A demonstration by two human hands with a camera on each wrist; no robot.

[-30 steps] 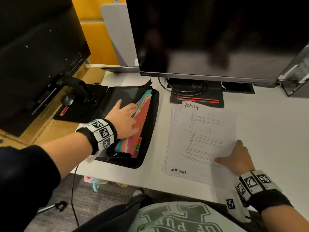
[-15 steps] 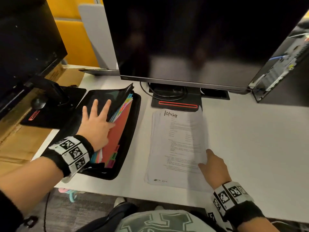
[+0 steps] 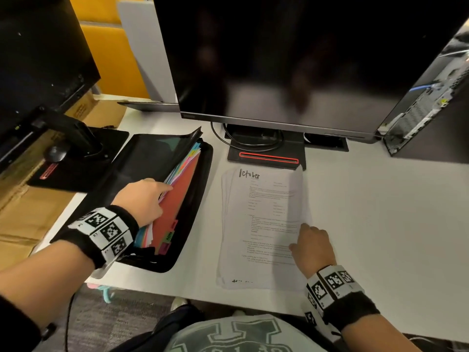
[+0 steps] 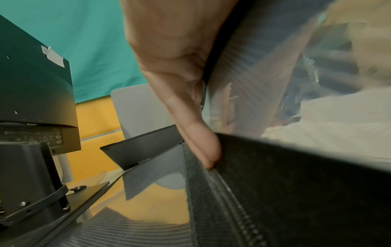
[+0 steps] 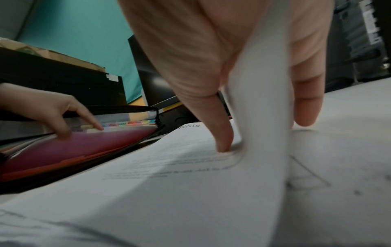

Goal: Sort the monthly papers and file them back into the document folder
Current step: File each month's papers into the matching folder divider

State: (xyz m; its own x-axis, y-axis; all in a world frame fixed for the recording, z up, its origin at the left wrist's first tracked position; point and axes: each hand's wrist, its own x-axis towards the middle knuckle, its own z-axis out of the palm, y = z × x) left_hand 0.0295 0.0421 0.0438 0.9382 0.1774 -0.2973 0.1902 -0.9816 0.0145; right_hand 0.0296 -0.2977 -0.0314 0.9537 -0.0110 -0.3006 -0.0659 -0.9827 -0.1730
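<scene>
A: Where are the papers?

B: A stack of white papers (image 3: 261, 224) lies flat on the white desk (image 3: 380, 212), just in front of the monitor stand (image 3: 266, 153). The top sheet reads "October" in handwriting.

A: And the right hand?

B: The right hand (image 3: 313, 246) pinches the top sheet's right edge, thumb on top, fingers (image 5: 304, 100) beneath, and the edge curls up.

A: Where is the folder?

B: The black document folder (image 3: 162, 199) lies open on the desk, left of the monitor stand, just beside the papers. Coloured tabbed dividers (image 3: 175, 196) fan inside.

A: The left hand?

B: The left hand (image 3: 143, 196) is curled into the dividers, holding them apart.
</scene>
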